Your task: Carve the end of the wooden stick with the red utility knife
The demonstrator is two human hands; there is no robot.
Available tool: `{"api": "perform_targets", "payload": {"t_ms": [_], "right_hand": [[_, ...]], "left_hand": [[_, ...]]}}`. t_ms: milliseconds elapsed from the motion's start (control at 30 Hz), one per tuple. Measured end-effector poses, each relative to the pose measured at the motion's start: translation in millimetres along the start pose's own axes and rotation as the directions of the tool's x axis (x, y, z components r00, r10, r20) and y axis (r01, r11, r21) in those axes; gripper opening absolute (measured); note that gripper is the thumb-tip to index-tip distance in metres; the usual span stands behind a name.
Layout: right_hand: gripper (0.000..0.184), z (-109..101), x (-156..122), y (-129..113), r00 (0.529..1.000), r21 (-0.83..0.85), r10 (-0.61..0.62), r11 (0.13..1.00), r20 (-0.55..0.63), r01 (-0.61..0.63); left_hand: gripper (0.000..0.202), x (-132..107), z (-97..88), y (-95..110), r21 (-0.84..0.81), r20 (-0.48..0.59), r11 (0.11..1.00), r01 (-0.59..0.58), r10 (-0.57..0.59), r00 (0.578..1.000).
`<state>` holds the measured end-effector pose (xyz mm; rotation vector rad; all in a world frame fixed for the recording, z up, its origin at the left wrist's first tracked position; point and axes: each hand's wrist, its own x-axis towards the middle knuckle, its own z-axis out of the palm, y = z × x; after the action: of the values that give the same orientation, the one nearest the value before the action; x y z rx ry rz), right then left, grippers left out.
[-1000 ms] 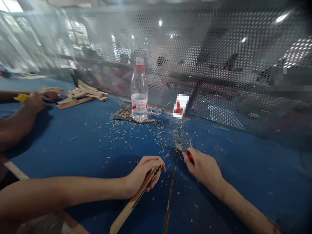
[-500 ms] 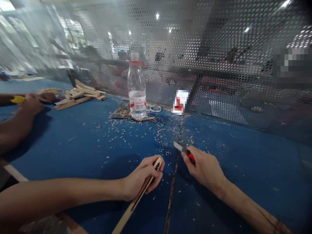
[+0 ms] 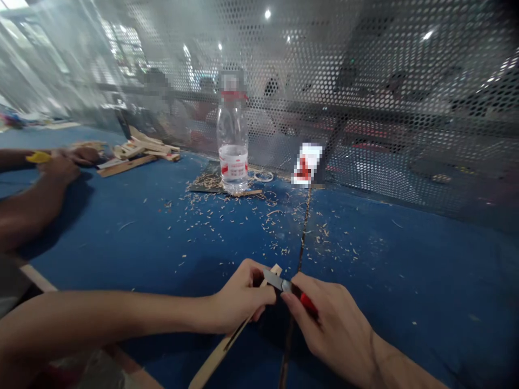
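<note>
My left hand [image 3: 245, 297] is closed around a long pale wooden strip [image 3: 213, 363], close to its far end. The strip slants from the lower middle of the view up toward the right, and a dark groove runs along part of it. In my right hand [image 3: 330, 313] is a utility knife [image 3: 307, 303] with a red handle. Its grey blade lies across the strip's tip, beside my left thumb. Whether the edge bites into the wood, I cannot tell.
Wood shavings [image 3: 275, 213] litter the blue table [image 3: 133, 254]. A clear plastic bottle [image 3: 233, 138] stands on a dark board before a perforated metal screen [image 3: 365, 108]. Wooden pieces [image 3: 144, 148] lie at the far left, near another person's hands [image 3: 60, 167] with a yellow-handled tool.
My right hand has brought the knife left and down, from apart to the strip's tip. My left hand has turned slightly, and its thumb now lies nearer the blade.
</note>
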<state>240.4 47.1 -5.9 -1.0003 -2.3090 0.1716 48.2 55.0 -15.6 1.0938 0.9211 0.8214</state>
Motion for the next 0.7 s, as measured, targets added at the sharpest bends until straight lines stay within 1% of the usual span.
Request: {"api": "perform_targets", "payload": {"t_ms": [100, 233, 333, 467, 567, 700], "right_hand": [[0.036, 0, 1, 0, 1.000, -0.025, -0.021, 0.999, -0.021, 0.020], [0.036, 1, 1, 2, 0.999, -0.027, -0.019, 0.999, -0.034, 0.018], [0.036, 2, 1, 3, 1.000, 0.008, 0.000, 1.000, -0.011, 0.000], [0.038, 0, 3, 5, 0.997, 0.072, 0.041, 0.996, 0.063, -0.046], [0.036, -2, 5, 8, 0.992, 0.041, 0.067, 0.997, 0.109, -0.071], [0.037, -1, 5, 17, 0.994, -0.041, 0.032, 0.999, 0.107, -0.028]], "left_hand": [[0.009, 1, -0.2, -3, 0.012, -0.001, 1.000, -0.019, 0.019, 1.000], [0.009, 0, 1.0, 0, 0.024, -0.008, 1.000, 0.004, -0.004, 1.000], [0.009, -1, 2.8, 4, 0.068, -0.034, 0.997, 0.027, -0.025, 0.999], [0.012, -2, 4.5, 8, 0.107, -0.068, 0.993, 0.058, -0.051, 0.996], [0.016, 0, 3.9, 7, 0.119, -0.075, 0.990, 0.080, -0.072, 0.995], [0.016, 2, 3.0, 5, 0.119, -0.083, 0.989, 0.085, -0.076, 0.994]]}}
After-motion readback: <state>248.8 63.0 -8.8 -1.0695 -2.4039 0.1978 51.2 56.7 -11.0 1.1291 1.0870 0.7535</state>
